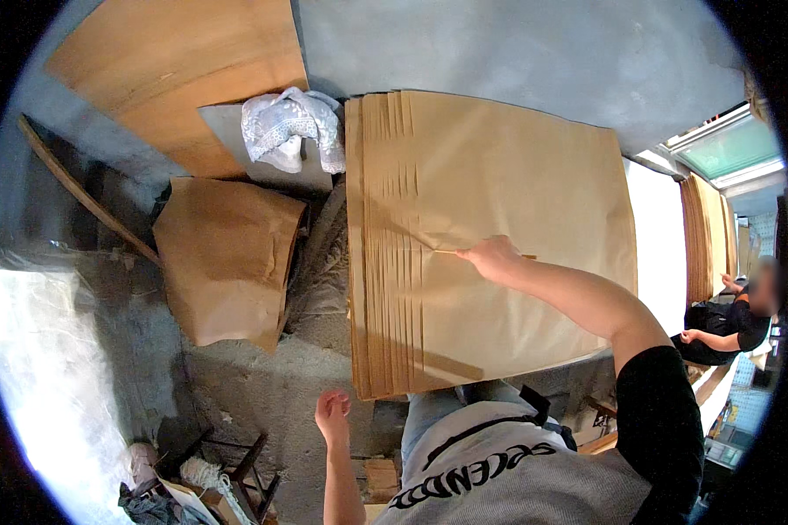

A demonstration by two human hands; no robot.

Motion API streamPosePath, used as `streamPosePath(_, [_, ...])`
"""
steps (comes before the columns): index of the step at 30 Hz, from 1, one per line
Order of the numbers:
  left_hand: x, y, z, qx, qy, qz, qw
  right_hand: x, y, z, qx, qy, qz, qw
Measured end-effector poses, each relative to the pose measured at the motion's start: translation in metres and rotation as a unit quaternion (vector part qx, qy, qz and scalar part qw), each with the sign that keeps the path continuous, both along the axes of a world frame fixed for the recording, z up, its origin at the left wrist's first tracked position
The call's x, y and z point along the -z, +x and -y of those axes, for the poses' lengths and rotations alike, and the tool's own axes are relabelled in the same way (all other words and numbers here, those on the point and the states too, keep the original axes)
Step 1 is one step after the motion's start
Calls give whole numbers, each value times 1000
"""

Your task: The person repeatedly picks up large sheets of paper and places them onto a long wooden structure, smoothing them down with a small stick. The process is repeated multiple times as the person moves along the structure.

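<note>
Many brown paper sheets point(499, 219) lie in a fanned stack on the worktable point(657, 236), their left edges stepped one past the next along the table's left edge. Our right hand point(492, 258) rests near the middle of the top sheet, fingers curled shut around a thin stick point(446, 252) that it presses flat on the paper, the tip pointing toward the stepped edges. Our left hand point(333, 413) hangs off the table, just past the stack's near left corner, over the grey floor point(263, 385); its fingers are loosely bent and it holds nothing. Left of the table a crumpled brown paper bag point(228, 262) sits on the floor, and a white cloth point(289, 127) lies by the stack's far left corner. A wooden board point(184, 70) leans beyond them. Another person point(727, 324) sits past the table's right edge, near a second paper stack point(705, 236).
</note>
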State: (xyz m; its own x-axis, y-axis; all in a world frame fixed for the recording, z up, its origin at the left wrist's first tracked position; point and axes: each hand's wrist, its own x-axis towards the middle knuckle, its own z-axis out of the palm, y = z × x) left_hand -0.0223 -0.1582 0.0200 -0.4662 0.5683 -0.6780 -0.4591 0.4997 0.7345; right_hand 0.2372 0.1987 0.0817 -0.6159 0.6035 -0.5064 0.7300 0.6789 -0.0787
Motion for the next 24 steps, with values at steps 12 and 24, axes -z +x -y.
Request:
streamPosePath(12, [-6,10,-20,35,6,1,999,21,10,13,88,-57,35,994])
streamPosePath(24, [-33,25,-72,114,44,-35,992,24,-30,14,158,-63,-126,977])
